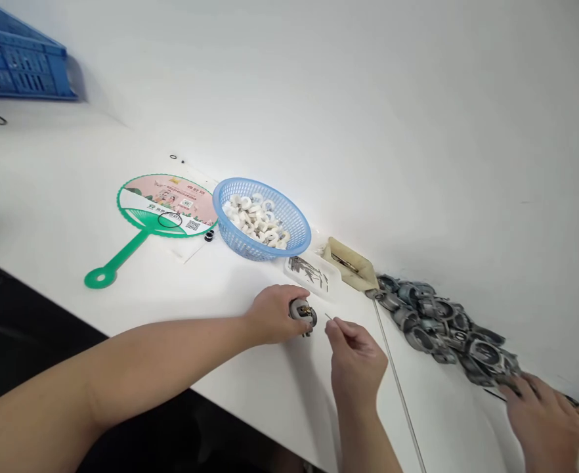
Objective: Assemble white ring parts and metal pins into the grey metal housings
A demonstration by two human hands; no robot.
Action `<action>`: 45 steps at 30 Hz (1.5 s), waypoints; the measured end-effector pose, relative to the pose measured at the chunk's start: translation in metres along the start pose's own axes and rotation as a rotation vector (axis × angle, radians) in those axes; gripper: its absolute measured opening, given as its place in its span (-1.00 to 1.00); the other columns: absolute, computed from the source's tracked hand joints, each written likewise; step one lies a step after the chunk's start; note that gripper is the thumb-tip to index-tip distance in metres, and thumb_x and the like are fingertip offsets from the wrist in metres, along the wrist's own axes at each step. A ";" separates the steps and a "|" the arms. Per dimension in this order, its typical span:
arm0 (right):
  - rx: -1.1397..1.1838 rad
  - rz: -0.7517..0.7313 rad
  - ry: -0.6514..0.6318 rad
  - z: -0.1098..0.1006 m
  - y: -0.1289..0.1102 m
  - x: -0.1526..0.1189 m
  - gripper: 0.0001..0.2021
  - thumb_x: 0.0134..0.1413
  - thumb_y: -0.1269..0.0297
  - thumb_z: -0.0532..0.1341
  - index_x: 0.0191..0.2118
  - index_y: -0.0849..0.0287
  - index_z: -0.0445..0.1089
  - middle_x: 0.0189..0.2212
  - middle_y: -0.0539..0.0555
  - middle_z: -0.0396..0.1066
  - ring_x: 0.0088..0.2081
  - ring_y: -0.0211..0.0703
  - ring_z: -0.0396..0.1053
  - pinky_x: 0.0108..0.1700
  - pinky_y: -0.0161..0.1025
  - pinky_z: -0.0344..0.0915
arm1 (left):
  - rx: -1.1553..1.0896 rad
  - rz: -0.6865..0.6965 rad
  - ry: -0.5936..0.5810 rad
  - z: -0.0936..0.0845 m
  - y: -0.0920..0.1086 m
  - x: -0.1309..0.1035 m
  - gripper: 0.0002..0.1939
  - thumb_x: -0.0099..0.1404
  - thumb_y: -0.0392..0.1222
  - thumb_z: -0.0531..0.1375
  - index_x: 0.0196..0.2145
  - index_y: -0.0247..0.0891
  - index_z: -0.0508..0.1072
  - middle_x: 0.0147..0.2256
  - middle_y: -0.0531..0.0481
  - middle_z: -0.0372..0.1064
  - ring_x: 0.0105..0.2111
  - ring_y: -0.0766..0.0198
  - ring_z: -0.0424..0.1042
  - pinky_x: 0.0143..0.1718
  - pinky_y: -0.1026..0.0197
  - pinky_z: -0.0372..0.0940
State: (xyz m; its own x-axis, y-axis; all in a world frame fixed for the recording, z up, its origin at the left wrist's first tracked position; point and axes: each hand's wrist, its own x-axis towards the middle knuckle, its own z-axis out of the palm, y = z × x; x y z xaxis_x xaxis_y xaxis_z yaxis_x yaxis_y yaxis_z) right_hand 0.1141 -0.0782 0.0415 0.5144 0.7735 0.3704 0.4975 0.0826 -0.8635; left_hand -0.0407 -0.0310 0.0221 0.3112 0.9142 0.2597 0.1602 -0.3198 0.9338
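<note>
My left hand [277, 315] is wrapped round a small round metal housing [300, 309], its open side turned up and a brass-coloured piece showing inside. Just right of it, my right hand [356, 355] pinches a thin metal pin [327, 316] between thumb and forefinger. The pin's tip points toward the housing and is apart from it. A white tray [336, 284] with several small dark pins [309, 270] lies beyond both hands.
Behind stands a blue basket [230, 243] of white rings, beside a green-edged fan [171, 203] and a cream box [351, 263]. Metal housings [437, 315] are heaped at right, where another person's hand [545, 414] reaches. A blue crate [23, 66] sits far left.
</note>
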 end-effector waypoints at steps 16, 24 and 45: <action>0.167 0.172 0.022 0.015 0.010 -0.028 -0.76 -0.28 0.16 0.35 -0.46 0.23 0.47 -0.48 0.07 0.46 -0.42 -0.15 0.36 -0.35 -0.22 0.33 | -0.223 -0.096 -0.003 0.009 -0.007 -0.002 -0.35 -0.05 -0.21 0.32 0.04 -0.15 0.30 -0.09 -0.03 0.36 -0.17 0.19 0.39 -0.11 0.20 0.35; 0.221 0.237 -0.001 0.015 0.005 -0.029 -0.80 -0.29 0.22 0.35 -0.46 0.20 0.46 -0.48 0.03 0.45 -0.40 -0.18 0.35 -0.33 -0.27 0.32 | -0.286 -0.130 0.002 0.012 -0.007 -0.003 -0.35 -0.06 -0.25 0.33 0.03 -0.17 0.30 -0.10 -0.03 0.36 -0.20 0.22 0.40 -0.15 0.21 0.35; 0.132 0.209 0.013 0.017 0.005 -0.030 -0.80 -0.22 0.17 0.31 -0.49 0.21 0.43 -0.51 0.04 0.44 -0.45 -0.17 0.33 -0.40 -0.28 0.27 | -0.330 -0.172 0.051 0.014 -0.003 -0.002 -0.32 -0.12 -0.29 0.35 0.01 -0.24 0.32 -0.13 -0.08 0.37 -0.27 0.20 0.41 -0.22 0.20 0.34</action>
State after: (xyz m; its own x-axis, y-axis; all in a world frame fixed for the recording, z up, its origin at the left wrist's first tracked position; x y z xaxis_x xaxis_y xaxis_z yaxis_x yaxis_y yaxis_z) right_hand 0.0895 -0.0904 0.0200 0.6060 0.7742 0.1828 0.2839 0.0042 -0.9588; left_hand -0.0283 -0.0355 0.0154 0.2572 0.9615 0.0964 -0.1072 -0.0708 0.9917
